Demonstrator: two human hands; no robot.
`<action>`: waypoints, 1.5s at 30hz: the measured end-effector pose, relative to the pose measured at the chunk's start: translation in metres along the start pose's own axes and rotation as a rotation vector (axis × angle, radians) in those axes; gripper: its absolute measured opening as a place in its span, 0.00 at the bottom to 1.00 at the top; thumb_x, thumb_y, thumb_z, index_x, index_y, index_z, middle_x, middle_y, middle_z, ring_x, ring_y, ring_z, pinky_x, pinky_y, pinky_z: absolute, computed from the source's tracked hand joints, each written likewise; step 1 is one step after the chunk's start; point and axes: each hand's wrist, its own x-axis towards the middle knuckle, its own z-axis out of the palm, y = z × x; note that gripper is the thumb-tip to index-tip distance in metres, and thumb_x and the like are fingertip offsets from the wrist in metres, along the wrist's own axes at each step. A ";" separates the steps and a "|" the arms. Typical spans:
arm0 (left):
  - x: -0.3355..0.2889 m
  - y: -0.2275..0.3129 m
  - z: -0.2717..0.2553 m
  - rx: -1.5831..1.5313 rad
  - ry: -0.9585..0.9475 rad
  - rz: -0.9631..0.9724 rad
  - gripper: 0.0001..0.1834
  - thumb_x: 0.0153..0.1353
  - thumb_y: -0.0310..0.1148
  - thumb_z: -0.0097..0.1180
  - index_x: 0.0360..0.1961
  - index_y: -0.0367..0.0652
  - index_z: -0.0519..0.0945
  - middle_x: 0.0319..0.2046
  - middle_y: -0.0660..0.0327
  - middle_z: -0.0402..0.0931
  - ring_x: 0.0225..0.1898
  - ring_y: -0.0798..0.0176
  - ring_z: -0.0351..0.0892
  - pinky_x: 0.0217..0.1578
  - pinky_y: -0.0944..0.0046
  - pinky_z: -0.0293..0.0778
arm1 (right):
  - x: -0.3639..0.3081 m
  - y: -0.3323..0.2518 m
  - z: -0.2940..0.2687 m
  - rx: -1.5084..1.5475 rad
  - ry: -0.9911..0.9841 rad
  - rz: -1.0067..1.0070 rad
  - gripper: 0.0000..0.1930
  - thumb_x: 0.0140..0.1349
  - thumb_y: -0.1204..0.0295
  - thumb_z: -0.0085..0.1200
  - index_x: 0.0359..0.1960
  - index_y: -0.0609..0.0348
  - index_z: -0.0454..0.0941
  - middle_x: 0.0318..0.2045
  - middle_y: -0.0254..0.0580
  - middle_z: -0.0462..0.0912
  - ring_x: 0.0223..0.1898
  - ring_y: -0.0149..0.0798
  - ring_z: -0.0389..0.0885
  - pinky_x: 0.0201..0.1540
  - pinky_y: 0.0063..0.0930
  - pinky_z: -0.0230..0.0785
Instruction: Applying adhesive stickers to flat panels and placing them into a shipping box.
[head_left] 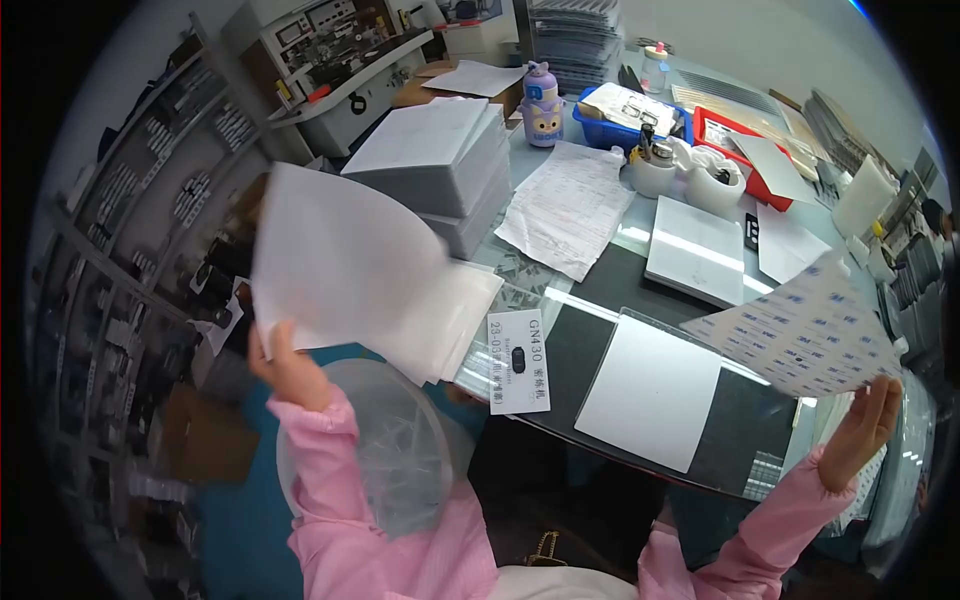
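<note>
A large white sheet [335, 260], blurred along its edge, is pinched at its lower left corner by my left hand [290, 368]. It stands raised over a pile of pale sheets [455, 320] at the table's left edge. Out to the right, my right hand [862, 430] grips the lower corner of a white sheet printed with blue marks [805, 330], which hangs tilted above the table. Between my hands a blank white sheet [650, 392] lies on the dark mat [575, 345]. Left of it lies a printed white card [519, 362] with a small black part on it.
A clear round bin [440, 440] holding film scraps stands below my left arm. Tall paper stacks [425, 160], a purple bottle [541, 105], a blue tray [605, 128], a red tray [760, 180], white pots [653, 172] and another white stack [697, 248] occupy the table beyond.
</note>
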 end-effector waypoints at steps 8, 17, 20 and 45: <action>-0.035 -0.054 0.005 0.950 -1.165 0.458 0.10 0.51 0.22 0.57 0.18 0.39 0.69 0.59 0.58 0.78 0.65 0.47 0.70 0.69 0.38 0.51 | -0.035 -0.043 0.068 -0.618 -0.130 -0.504 0.04 0.72 0.76 0.48 0.42 0.63 0.74 0.46 0.42 0.76 0.45 0.32 0.74 0.49 0.24 0.67; -0.053 -0.051 0.019 0.800 -1.279 0.309 0.17 0.46 0.39 0.74 0.23 0.43 0.76 0.60 0.54 0.75 0.69 0.48 0.64 0.70 0.42 0.52 | -0.052 -0.071 0.081 -0.605 -0.326 -0.378 0.03 0.70 0.78 0.49 0.42 0.60 0.74 0.43 0.42 0.73 0.42 0.31 0.71 0.47 0.21 0.64; -0.078 -0.027 0.059 0.567 -1.240 0.232 0.24 0.46 0.42 0.75 0.39 0.42 0.78 0.59 0.53 0.76 0.67 0.48 0.67 0.66 0.49 0.60 | -0.059 -0.076 0.094 -0.535 -0.330 -0.331 0.03 0.69 0.80 0.49 0.42 0.60 0.73 0.43 0.41 0.73 0.41 0.30 0.71 0.46 0.20 0.63; -0.242 0.015 0.097 -0.120 -0.985 -1.213 0.23 0.67 0.24 0.52 0.62 0.38 0.67 0.22 0.58 0.79 0.19 0.70 0.75 0.18 0.72 0.68 | -0.091 0.088 0.078 -0.118 -0.424 0.643 0.34 0.58 0.84 0.56 0.66 0.57 0.56 0.44 0.56 0.83 0.41 0.38 0.85 0.42 0.25 0.80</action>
